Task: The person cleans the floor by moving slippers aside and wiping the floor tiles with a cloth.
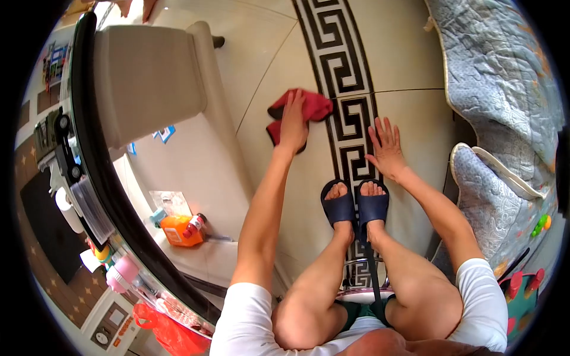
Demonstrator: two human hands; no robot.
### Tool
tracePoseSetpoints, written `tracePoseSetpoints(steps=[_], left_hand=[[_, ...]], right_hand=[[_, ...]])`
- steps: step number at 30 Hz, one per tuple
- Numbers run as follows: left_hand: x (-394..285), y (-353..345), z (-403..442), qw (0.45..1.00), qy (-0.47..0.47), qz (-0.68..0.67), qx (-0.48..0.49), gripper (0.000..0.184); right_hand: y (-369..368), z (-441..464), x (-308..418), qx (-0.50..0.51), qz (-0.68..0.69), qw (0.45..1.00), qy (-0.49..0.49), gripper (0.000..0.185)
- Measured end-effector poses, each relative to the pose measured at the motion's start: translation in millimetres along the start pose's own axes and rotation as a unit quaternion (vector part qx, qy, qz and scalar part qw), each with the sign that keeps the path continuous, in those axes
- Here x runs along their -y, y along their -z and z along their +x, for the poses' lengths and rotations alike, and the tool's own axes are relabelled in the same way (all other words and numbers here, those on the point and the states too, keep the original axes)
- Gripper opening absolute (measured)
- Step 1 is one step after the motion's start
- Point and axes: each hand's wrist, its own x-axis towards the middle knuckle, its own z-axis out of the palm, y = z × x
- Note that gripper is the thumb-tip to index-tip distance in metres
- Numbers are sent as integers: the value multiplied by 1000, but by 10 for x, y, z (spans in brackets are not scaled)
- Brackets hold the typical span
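On the tiled floor, a crumpled red cloth (317,108) with dark edging lies beside the black key-pattern border. My left hand (292,126) is on top of it, fingers close together and pressed over the fabric; the underside of the hand is hidden. My right hand (388,151) is held palm down with its fingers spread, to the right of the border and holding nothing. Whether that palm touches the floor, I cannot tell. Both feet, in dark blue slippers (339,206), are between my forearms.
A beige sofa-like seat (219,130) stands on the left, with an orange bottle (180,230) on its low part. Closer in, a black-edged table (127,199) carries toy vehicles and a pink-capped bottle (122,274). Quilted grey-blue covers (496,59) hang at the right.
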Motion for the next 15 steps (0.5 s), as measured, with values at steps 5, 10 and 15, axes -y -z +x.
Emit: tracePoseSetpoints(steps=[5,10,15], left_hand=[[-3,-138,61,997,-32,65,9,62],[-141,-85,97,992,-28,119,21,63],[-210,-107,253,980,-21,199,20,58]], right_hand=[[43,22,10,-2,-2,1000,1,91],[36,7,35,-8,-4,1000,0,90],[73,2,37,2,-2,1000,3,91]])
